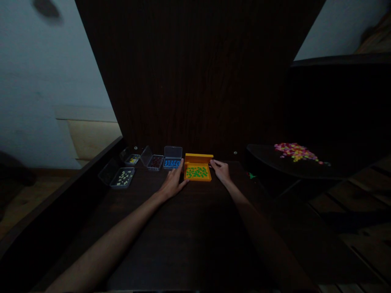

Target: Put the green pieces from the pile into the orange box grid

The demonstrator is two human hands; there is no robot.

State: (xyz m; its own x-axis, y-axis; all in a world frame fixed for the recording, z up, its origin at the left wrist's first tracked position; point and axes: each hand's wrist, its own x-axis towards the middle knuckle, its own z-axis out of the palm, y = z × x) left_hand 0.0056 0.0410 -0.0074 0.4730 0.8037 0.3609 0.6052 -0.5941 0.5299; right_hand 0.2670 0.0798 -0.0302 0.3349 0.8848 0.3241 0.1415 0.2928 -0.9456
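An orange box (pixel 198 158) with its lid raised sits at the far side of the dark wooden table (pixel 189 228); it holds several small green pieces (pixel 197 172). My left hand (pixel 173 183) lies flat on the table with fingers stretched out, touching the box's left side. My right hand (pixel 220 170) rests against the box's right edge, its fingers curled onto the rim. Both arms reach forward across the table.
Left of the orange box stand clear plastic boxes with open lids: blue pieces (pixel 172 162), dark red pieces (pixel 155 162), yellow pieces (pixel 132 160) and pale pieces (pixel 123 178). A heap of mixed coloured pieces (pixel 295 151) lies on a dark surface at right. A tall dark panel rises behind.
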